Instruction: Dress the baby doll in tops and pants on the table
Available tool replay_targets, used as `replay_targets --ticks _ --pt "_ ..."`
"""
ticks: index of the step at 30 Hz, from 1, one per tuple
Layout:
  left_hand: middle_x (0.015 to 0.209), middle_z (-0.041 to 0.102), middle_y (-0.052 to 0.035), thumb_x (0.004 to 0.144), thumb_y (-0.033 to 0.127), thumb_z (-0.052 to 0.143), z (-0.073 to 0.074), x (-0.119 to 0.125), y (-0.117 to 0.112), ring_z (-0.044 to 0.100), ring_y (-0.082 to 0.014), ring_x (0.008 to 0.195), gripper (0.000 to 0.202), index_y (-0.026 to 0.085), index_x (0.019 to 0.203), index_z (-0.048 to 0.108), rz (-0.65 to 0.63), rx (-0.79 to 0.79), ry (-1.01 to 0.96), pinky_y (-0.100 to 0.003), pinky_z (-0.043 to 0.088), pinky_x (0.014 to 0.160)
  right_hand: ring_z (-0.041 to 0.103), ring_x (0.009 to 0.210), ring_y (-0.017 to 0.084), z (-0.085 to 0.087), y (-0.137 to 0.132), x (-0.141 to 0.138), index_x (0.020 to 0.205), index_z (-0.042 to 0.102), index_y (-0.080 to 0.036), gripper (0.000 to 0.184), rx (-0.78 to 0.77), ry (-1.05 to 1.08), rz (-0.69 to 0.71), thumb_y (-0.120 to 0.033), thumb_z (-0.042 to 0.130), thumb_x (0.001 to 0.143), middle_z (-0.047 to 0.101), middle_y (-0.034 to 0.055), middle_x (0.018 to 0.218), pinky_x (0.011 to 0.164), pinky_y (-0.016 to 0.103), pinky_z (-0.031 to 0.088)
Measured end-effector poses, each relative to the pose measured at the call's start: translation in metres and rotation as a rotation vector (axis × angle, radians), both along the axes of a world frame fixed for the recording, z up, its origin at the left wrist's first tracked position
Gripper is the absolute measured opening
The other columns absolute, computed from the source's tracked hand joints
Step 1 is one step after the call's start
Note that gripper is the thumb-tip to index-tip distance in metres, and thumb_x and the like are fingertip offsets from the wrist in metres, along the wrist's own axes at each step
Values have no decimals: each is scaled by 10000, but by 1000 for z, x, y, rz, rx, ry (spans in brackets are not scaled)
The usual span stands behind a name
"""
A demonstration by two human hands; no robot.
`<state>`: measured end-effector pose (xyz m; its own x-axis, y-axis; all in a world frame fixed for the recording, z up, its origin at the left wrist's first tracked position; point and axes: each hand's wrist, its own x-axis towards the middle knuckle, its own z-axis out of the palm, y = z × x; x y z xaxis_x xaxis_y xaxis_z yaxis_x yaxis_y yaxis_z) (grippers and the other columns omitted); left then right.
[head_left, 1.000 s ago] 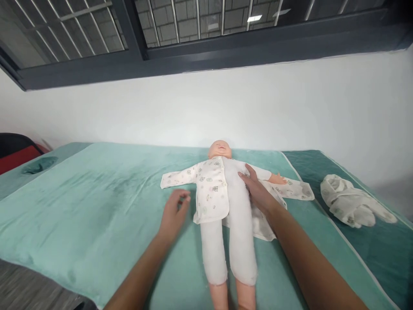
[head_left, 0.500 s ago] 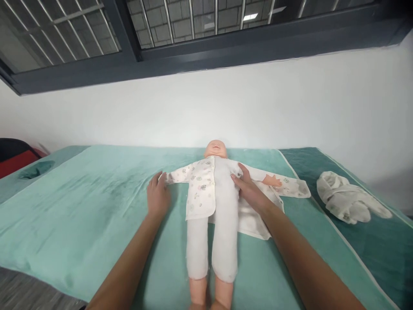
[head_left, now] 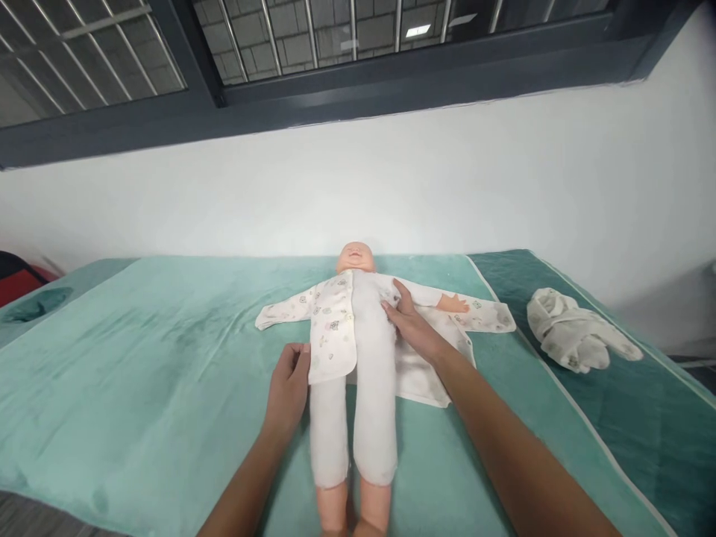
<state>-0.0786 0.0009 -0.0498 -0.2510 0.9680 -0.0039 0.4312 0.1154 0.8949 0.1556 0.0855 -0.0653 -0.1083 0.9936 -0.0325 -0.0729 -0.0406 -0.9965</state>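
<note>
A baby doll [head_left: 376,388] with a white padded body lies on its back, head toward the wall. A white printed baby shirt [head_left: 330,324] covers its left-hand side in view, that sleeve stretched out flat. The other half of the shirt lies spread beneath the doll; a doll hand shows on top of that sleeve. My left hand [head_left: 289,384] has its fingers closed at the shirt's side edge, near the hem. At the doll's other side, by the armpit, my right hand [head_left: 411,321] grips a bunched bit of printed shirt, thumb and finger against the torso.
Crumpled white printed cloth [head_left: 576,332] lies on the darker green strip at the right. A green cover [head_left: 168,373] spreads under everything. Behind stand a white wall [head_left: 251,194] and a barred window with a dark frame [head_left: 347,93]. Something red and black [head_left: 19,280] is at the far left.
My left hand has left the sleeve's cuff and come down to the shirt's side edge near the hem. My right hand stays at the armpit. The view has shifted slightly right.
</note>
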Motion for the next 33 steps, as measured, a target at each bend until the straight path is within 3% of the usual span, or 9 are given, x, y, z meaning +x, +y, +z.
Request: replay_targets --ticks 4,7,11,13,17,20,25,29,33 --pt "587 470 38 917 511 434 11 -8 11 407 -140 586 380 212 689 489 38 40 308 -267 318 575 443 1332 231 4 1 6 1557 104 -263 908 -1 -168 14 -605 564 853 427 104 1468 1166 425 279" --pt "656 558 23 919 457 445 34 5 34 491 -152 629 307 216 759 545 30 181 332 -276 379 628 494 1260 236 2 1 7 1536 155 -272 859 39 -211 2 -613 551 854 493 95 1376 1138 424 312" --pt "1004 670 -39 908 311 461 69 62 79 596 -189 957 176 213 923 606 -324 401 369 -292 452 830 587 1052 217 -4 0 3 1434 246 -239 724 158 -207 -20 -597 524 869 568 72 1167 1013 421 432" --pt "1158 648 -47 900 276 478 78 99 101 569 -196 1094 206 222 1055 602 -570 431 446 -308 439 922 566 1107 234 -4 -2 2 1385 297 -225 666 204 -237 -15 -573 531 869 562 83 1184 1009 426 432" --pt "1327 559 -106 805 240 620 76 164 133 500 -266 1214 500 201 1286 490 -905 311 827 -370 435 934 396 1359 273 0 -4 4 1347 459 -231 509 324 -251 43 -439 526 888 511 96 1389 1135 431 300" --pt "1183 629 -112 779 206 628 71 190 144 590 -270 1055 426 196 1193 530 -1021 207 1034 -380 443 868 446 1321 298 3 -5 6 1348 513 -254 467 330 -264 79 -378 508 897 559 79 1371 1113 471 332" --pt "782 653 -50 738 180 587 78 192 153 614 -233 660 160 217 893 573 -1078 81 968 -344 418 657 500 1274 297 17 -10 17 1398 474 -248 553 239 -255 192 -431 581 887 545 86 1387 1066 493 404" --pt "833 658 -48 724 121 547 77 178 161 621 -232 719 250 227 950 564 -965 197 887 -331 398 677 430 1360 266 33 -20 47 1417 461 -323 601 188 -113 412 -421 653 856 461 21 1486 1084 466 408" --pt "938 672 -91 777 131 511 68 162 162 627 -247 799 263 196 1027 559 -934 280 972 -342 402 718 548 1243 273 30 -20 85 1221 658 -268 417 108 -204 305 -447 647 844 628 54 1312 1033 436 434"
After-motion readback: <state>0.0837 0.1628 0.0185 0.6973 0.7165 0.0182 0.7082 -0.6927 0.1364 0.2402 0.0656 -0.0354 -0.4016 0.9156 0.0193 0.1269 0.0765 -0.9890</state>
